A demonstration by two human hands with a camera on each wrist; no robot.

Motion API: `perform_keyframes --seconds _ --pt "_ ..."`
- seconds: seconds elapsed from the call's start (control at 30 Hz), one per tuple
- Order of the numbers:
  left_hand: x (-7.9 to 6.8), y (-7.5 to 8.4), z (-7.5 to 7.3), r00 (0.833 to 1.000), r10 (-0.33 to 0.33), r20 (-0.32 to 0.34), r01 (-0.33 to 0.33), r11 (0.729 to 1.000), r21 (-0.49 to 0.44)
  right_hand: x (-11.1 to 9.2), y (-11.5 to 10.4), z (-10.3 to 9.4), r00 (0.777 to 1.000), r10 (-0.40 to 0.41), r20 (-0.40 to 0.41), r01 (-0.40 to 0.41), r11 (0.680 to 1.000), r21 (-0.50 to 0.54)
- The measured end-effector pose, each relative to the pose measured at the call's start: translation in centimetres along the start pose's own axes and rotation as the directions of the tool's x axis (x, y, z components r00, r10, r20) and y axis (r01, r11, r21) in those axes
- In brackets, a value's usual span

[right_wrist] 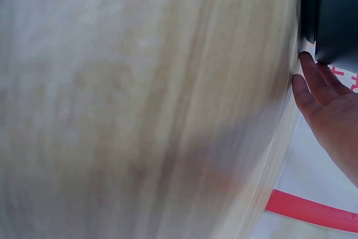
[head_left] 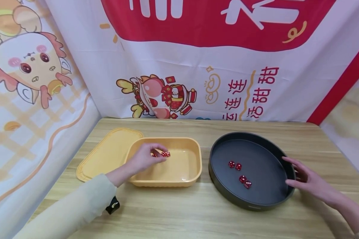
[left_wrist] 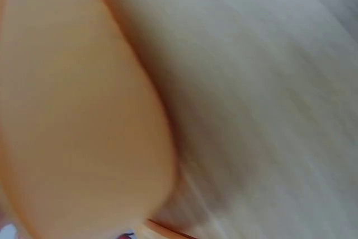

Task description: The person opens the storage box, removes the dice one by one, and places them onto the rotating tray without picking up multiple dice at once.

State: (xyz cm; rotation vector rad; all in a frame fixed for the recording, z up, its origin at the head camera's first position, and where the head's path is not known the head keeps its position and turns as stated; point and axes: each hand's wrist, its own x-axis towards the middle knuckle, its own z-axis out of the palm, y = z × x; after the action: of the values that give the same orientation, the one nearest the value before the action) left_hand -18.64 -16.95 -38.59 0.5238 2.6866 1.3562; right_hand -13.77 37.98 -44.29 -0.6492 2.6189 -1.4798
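My left hand (head_left: 148, 156) reaches into a yellow rectangular container (head_left: 179, 171). Its thumb and curled fingertips close around small red dice (head_left: 166, 154) with white pips, pinching at them low in the container; part of the dice is hidden by the fingers. My right hand (head_left: 309, 181) touches the right rim of a round dark baking pan (head_left: 224, 192), fingers spread and nearly straight. In the right wrist view, its fingers (right_wrist: 316, 85) lie against the pan's wall. Inside the pan lie several red dice (head_left: 238, 166) in two loose pairs.
A flat yellow lid (head_left: 107, 152) lies left of the container, partly behind it. The wooden table (head_left: 173, 212) ends at a printed cloth backdrop (head_left: 179, 59). A black strap piece (head_left: 113, 205) shows under the left sleeve. The left wrist view is mostly container wall and tabletop.
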Motion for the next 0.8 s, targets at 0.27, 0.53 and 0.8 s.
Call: perform_keyframes --seconds 0.27,0.53,0.8 --pt "1.0 -1.7 0.5 0.991 -0.121 0.056 0.122 0.992 -0.012 0.0 0.0 0.0 1.0 -0.012 -0.002 0.012 1.0 0.002" --pt "1.5 -2.0 1.4 0.988 -0.109 0.111 0.109 0.994 0.013 0.0 -0.1 0.1 1.0 -0.031 -0.001 0.031 0.999 0.012" --pt "1.6 -1.9 1.8 0.99 -0.063 0.129 0.051 0.994 0.092 0.0 -0.1 0.0 1.0 -0.002 -0.004 0.002 1.0 -0.006"
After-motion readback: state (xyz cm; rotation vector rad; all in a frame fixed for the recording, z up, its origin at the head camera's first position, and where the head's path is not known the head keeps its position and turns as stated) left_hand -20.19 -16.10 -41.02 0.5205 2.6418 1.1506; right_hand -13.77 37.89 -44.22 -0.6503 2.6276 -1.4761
